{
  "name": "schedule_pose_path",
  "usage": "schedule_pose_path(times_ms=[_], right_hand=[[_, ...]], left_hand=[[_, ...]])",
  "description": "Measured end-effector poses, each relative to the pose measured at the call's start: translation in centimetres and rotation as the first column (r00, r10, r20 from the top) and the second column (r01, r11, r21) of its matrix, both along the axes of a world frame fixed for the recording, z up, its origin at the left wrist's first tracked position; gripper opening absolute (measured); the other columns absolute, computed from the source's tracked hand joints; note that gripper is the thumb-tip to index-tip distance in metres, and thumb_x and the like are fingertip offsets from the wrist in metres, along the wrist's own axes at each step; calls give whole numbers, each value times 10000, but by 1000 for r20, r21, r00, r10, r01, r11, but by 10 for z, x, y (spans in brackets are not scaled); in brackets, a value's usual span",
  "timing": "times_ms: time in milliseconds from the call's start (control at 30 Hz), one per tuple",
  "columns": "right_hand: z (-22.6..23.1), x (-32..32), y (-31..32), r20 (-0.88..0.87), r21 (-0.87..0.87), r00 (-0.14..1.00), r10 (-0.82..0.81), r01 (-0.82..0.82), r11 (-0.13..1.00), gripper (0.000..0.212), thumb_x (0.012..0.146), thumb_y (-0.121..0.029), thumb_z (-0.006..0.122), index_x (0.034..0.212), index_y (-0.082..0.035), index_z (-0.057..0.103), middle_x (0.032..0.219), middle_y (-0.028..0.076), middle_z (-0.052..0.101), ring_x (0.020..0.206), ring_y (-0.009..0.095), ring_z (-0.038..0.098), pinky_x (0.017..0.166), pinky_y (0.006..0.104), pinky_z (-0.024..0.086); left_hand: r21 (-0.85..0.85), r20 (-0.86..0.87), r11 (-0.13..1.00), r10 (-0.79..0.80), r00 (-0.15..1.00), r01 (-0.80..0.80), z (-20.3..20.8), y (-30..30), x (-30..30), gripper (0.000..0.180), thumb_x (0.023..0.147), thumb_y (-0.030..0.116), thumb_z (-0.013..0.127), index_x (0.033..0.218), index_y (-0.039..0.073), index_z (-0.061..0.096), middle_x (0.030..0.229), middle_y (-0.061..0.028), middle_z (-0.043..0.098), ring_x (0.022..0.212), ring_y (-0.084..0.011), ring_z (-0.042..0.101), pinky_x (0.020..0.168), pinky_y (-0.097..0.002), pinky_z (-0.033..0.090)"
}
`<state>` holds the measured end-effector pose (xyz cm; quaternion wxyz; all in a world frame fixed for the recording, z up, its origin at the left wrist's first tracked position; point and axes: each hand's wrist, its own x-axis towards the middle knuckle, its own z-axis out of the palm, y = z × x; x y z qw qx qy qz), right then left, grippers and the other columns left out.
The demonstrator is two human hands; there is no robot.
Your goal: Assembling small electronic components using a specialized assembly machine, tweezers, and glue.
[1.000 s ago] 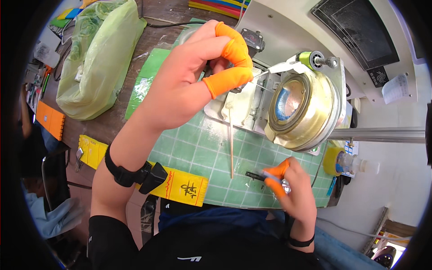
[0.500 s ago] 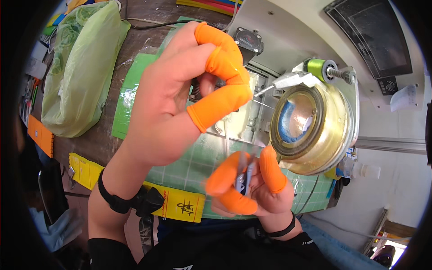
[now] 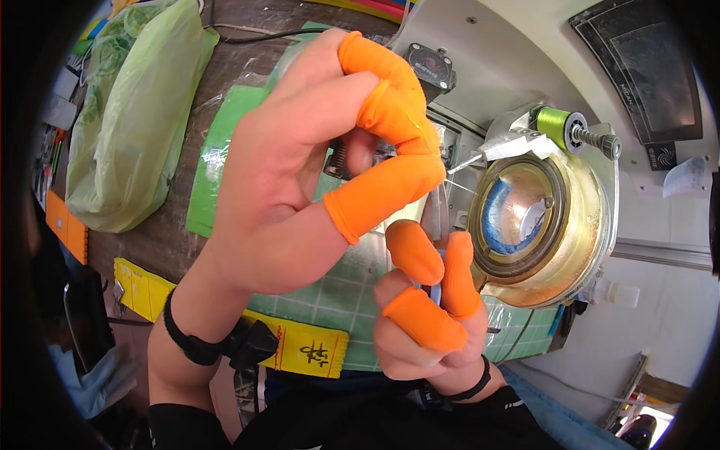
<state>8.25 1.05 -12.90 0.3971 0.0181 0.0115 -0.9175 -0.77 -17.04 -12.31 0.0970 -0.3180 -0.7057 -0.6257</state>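
A person's two bare hands work over a bench. The left hand [image 3: 289, 169], at centre, has its thumb and two fingers drawn together at the tips, where a thin pale strand [image 3: 463, 185] begins; it runs right toward a gold-coloured ring [image 3: 592, 240]. The pinch seems meant to steady the strand, though its end is hidden. Orange finger covers [image 3: 386, 196] sheathe these digits, probably for grip or protection. Just below and right, the right hand [image 3: 431, 315] is curled, fingers closed around a blue-grey tool [image 3: 434, 292]; its shape is mostly hidden, so how it is held I cannot tell. Above the ring, right of centre, sit a pointed metal arm [image 3: 517, 148] and a green spool [image 3: 552, 124]. A gridded green mat [image 3: 334, 289] lies beneath the hands, likely protecting the bench.
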Motion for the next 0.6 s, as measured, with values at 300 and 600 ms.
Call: schedule_pose_path(times_ms=[300,600], right_hand=[[5,4,-4,74,54,992,-106,102,993,422,1112,-528,283,1172,-145,449,716,-28,444,509,61,337,420,215,243],[6,3,-5,73,44,993,-96,93,995,438,1108,-543,285,1163,-140,447,700,-42,426,511,53,324,424,213,232]], left_hand=[[63,57,998,5,998,-9,0,1,1,113,834,69,699,906,-13,671,1053,-108,541,978,-203,480,836,-296,383],[57,61,998,-30,998,27,0,-1,2,124,840,29,703,949,-26,677,1079,-110,540,1000,-184,478,821,-273,396]])
